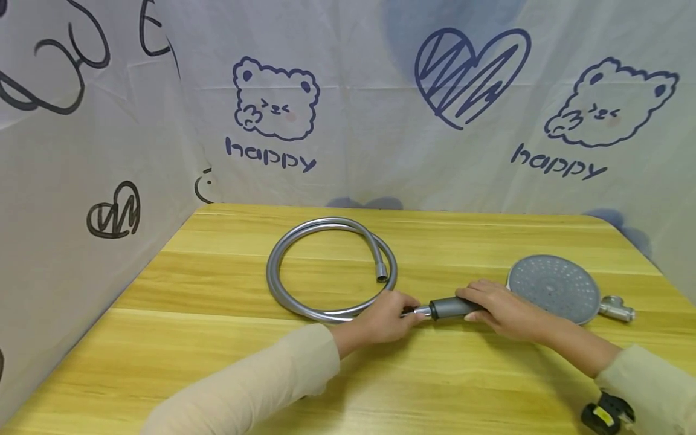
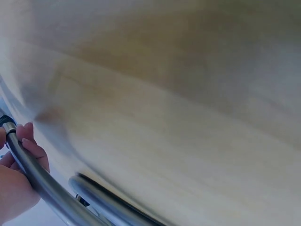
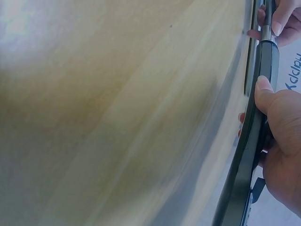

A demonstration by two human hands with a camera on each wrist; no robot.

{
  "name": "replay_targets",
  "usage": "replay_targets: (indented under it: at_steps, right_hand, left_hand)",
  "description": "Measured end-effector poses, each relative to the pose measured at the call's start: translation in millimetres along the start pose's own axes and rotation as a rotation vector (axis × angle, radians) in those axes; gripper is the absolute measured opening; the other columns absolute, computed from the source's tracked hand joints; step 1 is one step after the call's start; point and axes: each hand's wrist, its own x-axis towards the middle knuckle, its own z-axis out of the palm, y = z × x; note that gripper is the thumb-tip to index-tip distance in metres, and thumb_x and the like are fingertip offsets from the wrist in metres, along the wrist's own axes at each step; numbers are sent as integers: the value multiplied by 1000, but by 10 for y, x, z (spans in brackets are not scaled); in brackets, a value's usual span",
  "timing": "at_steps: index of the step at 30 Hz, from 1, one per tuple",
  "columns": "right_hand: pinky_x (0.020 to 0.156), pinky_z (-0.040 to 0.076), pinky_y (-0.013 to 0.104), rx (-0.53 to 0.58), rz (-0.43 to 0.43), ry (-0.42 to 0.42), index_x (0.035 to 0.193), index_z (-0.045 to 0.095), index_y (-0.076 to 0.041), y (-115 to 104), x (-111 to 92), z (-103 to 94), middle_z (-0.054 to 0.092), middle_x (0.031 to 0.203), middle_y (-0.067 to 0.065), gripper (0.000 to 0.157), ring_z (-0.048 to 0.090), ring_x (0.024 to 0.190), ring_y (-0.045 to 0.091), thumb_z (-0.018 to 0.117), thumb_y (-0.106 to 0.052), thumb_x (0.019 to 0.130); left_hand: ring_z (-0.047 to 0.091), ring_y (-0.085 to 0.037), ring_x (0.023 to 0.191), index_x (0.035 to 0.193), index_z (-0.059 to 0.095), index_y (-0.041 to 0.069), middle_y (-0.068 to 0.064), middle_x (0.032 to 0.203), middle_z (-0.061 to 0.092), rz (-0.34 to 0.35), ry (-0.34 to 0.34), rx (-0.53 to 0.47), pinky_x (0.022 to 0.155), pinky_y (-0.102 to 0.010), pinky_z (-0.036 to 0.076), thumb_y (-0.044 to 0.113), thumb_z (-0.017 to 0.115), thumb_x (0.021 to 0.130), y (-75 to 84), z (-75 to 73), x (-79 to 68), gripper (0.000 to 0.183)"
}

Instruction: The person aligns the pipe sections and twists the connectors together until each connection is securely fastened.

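A grey shower head (image 1: 553, 289) lies with its round nozzle face up on the right side of the table. My right hand (image 1: 502, 309) grips its handle (image 1: 450, 307), thumb along one side in the right wrist view. Coiled to the left is a grey shower hose (image 1: 275, 266), one end fitting (image 1: 382, 272) loose inside the loop. With thumb and fingers my left hand (image 1: 387, 317) pinches the hose's other end, where a shiny metal connector (image 1: 423, 311) meets the handle's bottom. In the left wrist view, the hose (image 2: 43, 182) runs through the left hand.
A small silver metal fitting (image 1: 617, 309) sits at the right, just beyond the shower head. The wooden table (image 1: 190, 290) reaches back to a white curtain (image 1: 370, 121) with drawings, and another such curtain hangs along the left edge.
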Motion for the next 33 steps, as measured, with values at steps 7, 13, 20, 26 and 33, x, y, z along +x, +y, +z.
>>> replay_targets:
  at_steps: [7,13,20,26,33]
  right_hand:
    - [66,46,31,-11,-2,0,115,59,-3,-1,3,-5,60,98,2,34,54,84,13,63,-21,87]
    - [66,46,30,-18,13,13,114,60,-2,-17,-7,5,60,97,0,34,54,83,10,65,-19,85]
    - [65,45,29,-21,12,14,114,60,-2,-19,-15,1,60,96,0,34,53,83,10,64,-20,86]
    - [66,44,30,-26,11,2,115,60,-2,-16,-12,-3,60,96,0,35,53,83,11,64,-21,86]
    - [66,45,30,-19,5,0,115,60,-2,-24,-16,-10,60,96,1,34,53,83,12,63,-20,87]
  left_hand:
    - [50,-1,66,102,70,1,-7,90,71,-36,8,-5,61,-11,42,17,61,90,2,7,10,22]
    - [51,-1,68,100,70,1,-7,91,71,-36,30,3,61,-11,43,17,63,89,5,18,2,21]
    - [53,-1,69,97,70,4,-5,89,71,-53,55,37,63,-11,43,19,66,86,33,25,1,19]
    - [54,-1,68,96,70,5,-3,87,71,-68,75,45,61,-11,43,21,68,85,43,33,-6,19]
    - [55,-2,69,94,69,5,-3,87,71,-64,98,47,61,-11,43,21,70,83,40,43,-13,20]
